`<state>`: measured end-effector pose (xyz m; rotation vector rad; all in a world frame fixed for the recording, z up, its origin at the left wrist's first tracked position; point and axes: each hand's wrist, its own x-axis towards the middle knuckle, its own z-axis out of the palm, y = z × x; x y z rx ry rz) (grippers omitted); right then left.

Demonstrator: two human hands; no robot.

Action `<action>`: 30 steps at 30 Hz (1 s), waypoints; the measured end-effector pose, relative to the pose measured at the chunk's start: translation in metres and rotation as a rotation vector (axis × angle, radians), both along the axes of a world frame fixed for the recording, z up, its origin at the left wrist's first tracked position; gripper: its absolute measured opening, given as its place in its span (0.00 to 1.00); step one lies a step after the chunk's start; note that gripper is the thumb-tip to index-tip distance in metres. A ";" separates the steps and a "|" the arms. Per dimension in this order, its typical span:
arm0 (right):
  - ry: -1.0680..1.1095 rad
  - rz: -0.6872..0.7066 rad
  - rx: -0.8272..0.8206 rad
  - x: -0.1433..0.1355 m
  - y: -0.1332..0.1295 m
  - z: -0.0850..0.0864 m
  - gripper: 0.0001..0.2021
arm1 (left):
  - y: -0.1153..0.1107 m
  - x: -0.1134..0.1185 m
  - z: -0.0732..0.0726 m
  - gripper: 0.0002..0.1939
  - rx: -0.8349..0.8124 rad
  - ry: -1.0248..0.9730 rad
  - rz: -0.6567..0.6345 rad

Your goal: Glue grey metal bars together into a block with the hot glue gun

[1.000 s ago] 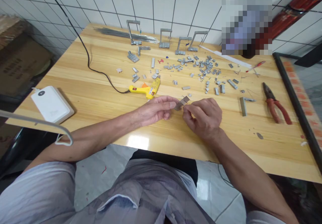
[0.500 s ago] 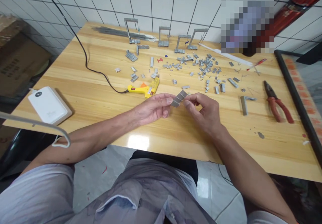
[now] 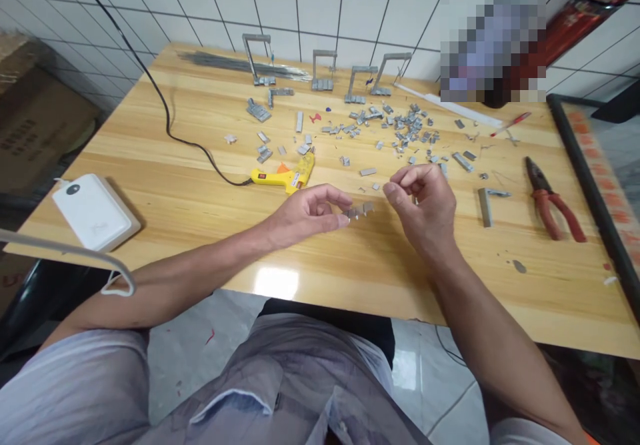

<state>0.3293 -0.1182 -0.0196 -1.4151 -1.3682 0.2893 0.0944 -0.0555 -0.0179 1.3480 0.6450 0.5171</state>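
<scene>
Between the thumb and fingers of my left hand (image 3: 317,213) is a small grey metal staple-strip assembly (image 3: 361,211), its stepped segments sticking out to the right. My right hand (image 3: 423,198) hovers just right of it, apart from it, thumb and index finger pinched together. Whatever may be in that pinch is too small or hidden to name. Just beyond the hands a short grey strip (image 3: 368,172) lies flat on the table. A yellow hot glue gun (image 3: 283,177) lies on its side beyond my left hand.
Small grey metal frames (image 3: 323,68) stand near the tiled wall beside a bundle of thin rods (image 3: 240,63). Loose staple pieces (image 3: 410,125) are scattered mid-table. Red-handled pliers (image 3: 547,201) and an L-shaped grey piece (image 3: 486,206) lie right, a white power bank (image 3: 95,210) left.
My right hand has drawn away from the assembly, up and to the right. My left hand has tilted the assembly, which now shows more edge-on.
</scene>
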 end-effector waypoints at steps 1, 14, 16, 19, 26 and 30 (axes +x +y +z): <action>0.041 -0.021 0.010 0.001 0.001 -0.001 0.09 | -0.001 -0.001 0.000 0.17 0.163 0.078 -0.011; -0.106 -0.048 -0.008 0.001 0.001 0.000 0.04 | -0.002 -0.003 -0.009 0.16 1.005 0.465 -0.119; -0.098 -0.079 -0.001 0.000 0.000 0.002 0.06 | -0.003 -0.003 -0.008 0.18 1.054 0.431 -0.105; -0.112 -0.089 -0.008 -0.001 -0.002 0.005 0.09 | -0.004 -0.003 -0.011 0.20 1.184 0.357 -0.074; -0.252 0.147 0.029 -0.017 -0.004 0.003 0.06 | -0.002 -0.007 -0.011 0.12 1.314 0.090 0.209; -0.342 0.236 0.057 -0.023 -0.008 0.001 0.08 | 0.003 -0.007 -0.008 0.09 1.382 -0.004 0.218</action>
